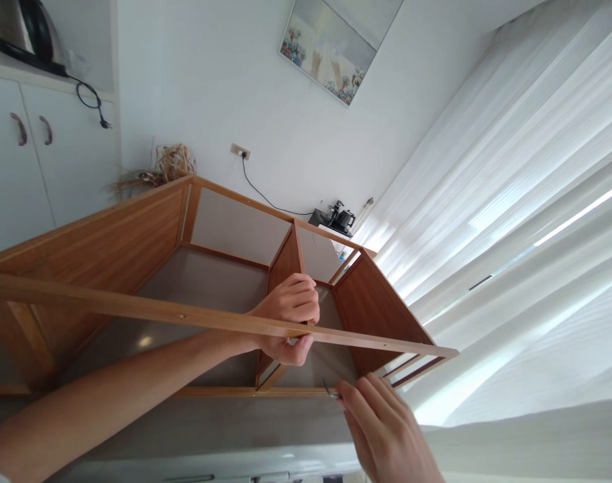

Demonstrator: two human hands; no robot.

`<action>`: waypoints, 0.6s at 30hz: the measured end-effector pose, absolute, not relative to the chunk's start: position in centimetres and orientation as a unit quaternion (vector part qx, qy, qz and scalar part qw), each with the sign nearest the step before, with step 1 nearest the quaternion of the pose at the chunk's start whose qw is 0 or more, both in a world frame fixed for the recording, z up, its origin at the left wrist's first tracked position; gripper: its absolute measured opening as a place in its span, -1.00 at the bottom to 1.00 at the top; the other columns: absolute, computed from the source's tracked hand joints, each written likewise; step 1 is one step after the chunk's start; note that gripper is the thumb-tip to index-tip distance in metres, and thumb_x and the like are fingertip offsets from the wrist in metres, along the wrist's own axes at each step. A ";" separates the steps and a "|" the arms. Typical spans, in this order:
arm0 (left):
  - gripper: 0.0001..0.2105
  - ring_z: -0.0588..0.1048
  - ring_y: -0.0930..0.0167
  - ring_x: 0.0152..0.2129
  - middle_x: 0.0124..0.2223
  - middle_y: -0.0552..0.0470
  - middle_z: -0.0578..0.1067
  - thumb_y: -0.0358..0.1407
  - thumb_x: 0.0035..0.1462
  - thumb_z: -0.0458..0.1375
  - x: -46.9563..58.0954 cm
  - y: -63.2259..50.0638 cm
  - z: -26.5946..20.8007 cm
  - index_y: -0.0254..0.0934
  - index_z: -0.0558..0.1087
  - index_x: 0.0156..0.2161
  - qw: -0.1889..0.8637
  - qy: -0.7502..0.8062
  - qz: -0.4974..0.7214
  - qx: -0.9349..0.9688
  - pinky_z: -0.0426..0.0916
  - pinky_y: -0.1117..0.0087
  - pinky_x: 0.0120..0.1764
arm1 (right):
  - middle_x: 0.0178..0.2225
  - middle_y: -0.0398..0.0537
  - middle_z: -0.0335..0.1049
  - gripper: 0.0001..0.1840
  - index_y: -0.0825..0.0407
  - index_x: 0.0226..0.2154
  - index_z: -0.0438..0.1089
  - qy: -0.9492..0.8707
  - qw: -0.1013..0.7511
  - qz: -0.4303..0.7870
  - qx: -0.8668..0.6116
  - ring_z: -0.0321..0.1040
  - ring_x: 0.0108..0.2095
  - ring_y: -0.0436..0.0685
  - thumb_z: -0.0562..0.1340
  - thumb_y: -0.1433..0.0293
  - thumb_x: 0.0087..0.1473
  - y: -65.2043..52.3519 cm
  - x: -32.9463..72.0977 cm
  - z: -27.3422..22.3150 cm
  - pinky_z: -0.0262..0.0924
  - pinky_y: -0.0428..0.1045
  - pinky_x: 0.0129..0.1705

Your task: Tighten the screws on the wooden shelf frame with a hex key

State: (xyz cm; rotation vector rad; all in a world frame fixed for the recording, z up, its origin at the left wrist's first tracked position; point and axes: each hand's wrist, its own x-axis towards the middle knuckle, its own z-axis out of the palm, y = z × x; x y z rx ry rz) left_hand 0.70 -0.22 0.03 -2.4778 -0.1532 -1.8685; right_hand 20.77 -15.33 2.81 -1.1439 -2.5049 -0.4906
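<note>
Left hand (288,302): clamped on rail (135,305). Right hand (379,416), apart: pinching key (329,390). Frame (235,196) beyond them: apparently joined; tightening perhaps outstanding.

At the near side of the wooden frame (135,305), my right fingers (353,396) hide most of a thin metal tool (330,393), whose full shape I can't tell. My view cuts off the frame's left end and, above the frame, the tops of the kettle (37,33) and wall picture (339,50); the dark items (345,220) behind it are too small to name.
</note>
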 end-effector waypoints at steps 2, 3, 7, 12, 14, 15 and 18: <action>-0.90 0.31 0.36 -0.52 -0.56 0.09 0.26 -0.24 -0.04 -0.04 1.2 -0.2 -0.3 -0.20 0.15 -0.48 0.008 -0.055 -0.628 -0.776 0.36 0.05 -0.11 | -0.45 -0.11 0.27 -0.78 0.05 -0.26 0.33 -0.869 0.246 -0.138 -0.407 0.23 -0.43 0.06 0.00 0.52 0.32 -15.3 20.9 -1.2 0.16 -0.07 -0.36; -0.86 0.34 0.35 -0.51 -0.57 0.09 0.27 -0.21 0.02 -0.06 1.5 -0.3 -0.5 -0.20 0.16 -0.49 -0.001 -0.060 -0.646 -0.761 0.36 0.03 -0.09 | -0.46 -0.10 0.29 -0.74 0.04 -0.30 0.31 -0.859 0.294 -0.127 -0.399 0.24 -0.44 0.06 -0.04 0.52 0.32 -15.2 20.7 -3.1 0.18 -0.07 -0.38; -0.61 0.52 0.22 -0.16 -0.36 -0.05 0.52 -0.02 0.26 -0.17 1.2 -1.1 -0.9 -0.22 0.37 -0.32 -0.027 -0.074 -0.643 -0.762 0.27 -0.07 0.09 | -0.45 -0.08 0.32 -0.72 0.03 -0.30 0.30 -0.828 0.383 -0.061 -0.406 0.32 -0.45 0.07 -0.07 0.52 0.29 -14.3 18.6 -8.6 0.25 -0.09 -0.40; -0.45 0.23 0.08 0.26 0.26 -0.30 0.31 -0.05 0.21 0.11 -1.0 -3.4 -1.1 -0.29 0.24 0.22 -0.061 -0.155 -0.579 -0.798 0.11 -0.14 0.25 | -0.47 -0.08 0.33 -0.63 0.01 -0.32 0.32 -0.774 0.492 0.027 -0.398 0.35 -0.50 0.04 -0.13 0.49 0.34 -13.1 17.2 -11.7 0.25 -0.13 -0.45; -0.57 0.17 0.12 0.30 0.29 -0.23 0.29 -0.21 0.25 0.11 -1.4 -4.3 -1.3 -0.23 0.29 0.20 -0.102 -0.193 -0.570 -0.792 0.11 -0.08 0.28 | -0.48 -0.12 0.36 -0.71 -0.01 -0.31 0.36 -0.777 0.487 0.087 -0.390 0.36 -0.51 0.00 -0.02 0.41 0.36 -12.7 17.2 -12.7 0.26 -0.16 -0.44; -0.61 0.15 0.14 0.31 0.30 -0.19 0.28 -0.24 0.27 0.10 -1.5 -4.8 -1.4 -0.20 0.32 0.18 -0.123 -0.208 -0.570 -0.785 0.11 -0.05 0.29 | -0.49 -0.14 0.36 -0.70 -0.02 -0.30 0.38 -0.760 0.500 0.111 -0.400 0.35 -0.53 -0.01 -0.02 0.38 0.37 -12.5 17.2 -13.3 0.25 -0.17 -0.45; -0.57 0.07 0.14 0.35 0.40 -0.14 0.11 -0.18 0.32 0.07 -1.0 -6.3 -2.0 -0.16 0.27 0.25 -0.213 -0.246 -0.574 -0.751 0.06 0.00 0.33 | -0.58 -0.19 0.30 -0.64 -0.02 -0.31 0.43 -0.704 0.523 0.178 -0.445 0.30 -0.60 -0.01 0.00 0.24 0.38 -12.4 16.8 -14.9 0.20 -0.16 -0.50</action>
